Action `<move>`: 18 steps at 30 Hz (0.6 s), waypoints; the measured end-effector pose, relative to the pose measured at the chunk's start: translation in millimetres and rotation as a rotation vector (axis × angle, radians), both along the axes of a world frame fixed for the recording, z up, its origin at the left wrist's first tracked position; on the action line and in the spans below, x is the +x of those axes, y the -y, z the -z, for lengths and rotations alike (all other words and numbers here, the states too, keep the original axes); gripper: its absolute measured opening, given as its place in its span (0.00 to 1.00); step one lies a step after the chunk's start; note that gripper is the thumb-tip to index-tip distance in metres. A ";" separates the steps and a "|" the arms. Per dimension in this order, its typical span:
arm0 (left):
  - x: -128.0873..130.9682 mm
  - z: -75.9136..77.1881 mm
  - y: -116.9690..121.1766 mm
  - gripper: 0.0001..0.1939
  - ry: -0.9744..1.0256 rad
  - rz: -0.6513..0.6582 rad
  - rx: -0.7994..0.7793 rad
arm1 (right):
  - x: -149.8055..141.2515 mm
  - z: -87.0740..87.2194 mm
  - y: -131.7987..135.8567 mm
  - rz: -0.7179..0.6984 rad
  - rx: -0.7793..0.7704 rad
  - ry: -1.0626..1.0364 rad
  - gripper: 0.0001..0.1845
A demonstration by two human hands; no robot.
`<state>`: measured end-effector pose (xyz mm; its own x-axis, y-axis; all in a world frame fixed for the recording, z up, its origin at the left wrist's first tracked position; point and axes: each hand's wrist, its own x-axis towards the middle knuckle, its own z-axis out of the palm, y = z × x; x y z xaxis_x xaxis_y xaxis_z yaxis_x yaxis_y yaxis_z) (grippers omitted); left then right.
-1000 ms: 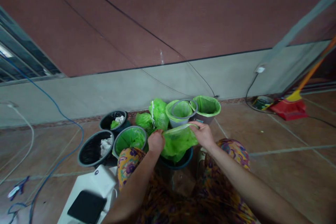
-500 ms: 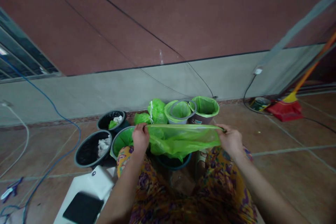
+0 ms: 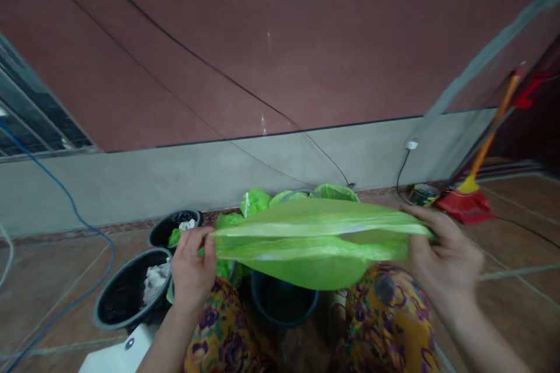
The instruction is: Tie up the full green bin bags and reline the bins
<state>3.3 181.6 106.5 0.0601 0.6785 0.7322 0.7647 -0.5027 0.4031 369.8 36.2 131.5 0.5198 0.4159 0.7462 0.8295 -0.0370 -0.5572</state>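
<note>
The place has a wall [image 3: 280,64], dark reddish above and pale grey below, and a floor [image 3: 516,253] of brown tiles. In front of the wall, a green plastic bag [image 3: 306,274] is held in the air between the two hands, and it covers part of the far rim of a dark bucket [image 3: 284,303] from view. The left hand [image 3: 192,271] has its thumb and fingers closed on the left end of the bag. The right hand [image 3: 446,259] grips the other end, with its fingers bent and partly hidden. The bag is thin, shiny and a little see-through; it is stretched wide, with long folds across it and a rounded lower edge.

The bucket stands on the floor between two knees in flowered cloth [image 3: 389,315]. Behind the bag are a green bundle [image 3: 256,201] with a white tie and some green-lined bins [image 3: 336,191], mostly hidden. To the left are two black-lined bins [image 3: 118,297] with crumpled white material [image 3: 155,282] inside. Far to the right, a broom [image 3: 481,157] with a red head leans, near a small tin [image 3: 423,193].
</note>
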 end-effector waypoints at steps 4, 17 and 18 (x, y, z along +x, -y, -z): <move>2.2 35.9 9.4 0.11 -0.002 0.103 -0.175 | -7.5 34.4 4.0 -0.233 -0.218 0.086 0.20; 20.4 92.3 25.1 0.12 0.551 -0.020 -0.640 | -85.2 93.1 -3.3 -0.481 -0.385 -0.216 0.21; 26.2 95.7 30.6 0.14 0.620 0.013 -0.678 | -99.1 96.7 -6.3 -0.533 -0.391 -0.232 0.22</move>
<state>29.4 151.0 10.7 -0.2002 0.9764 0.0812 0.3089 -0.0158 0.9510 270.7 42.6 34.8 0.2980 0.8738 0.3843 0.6519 0.1077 -0.7506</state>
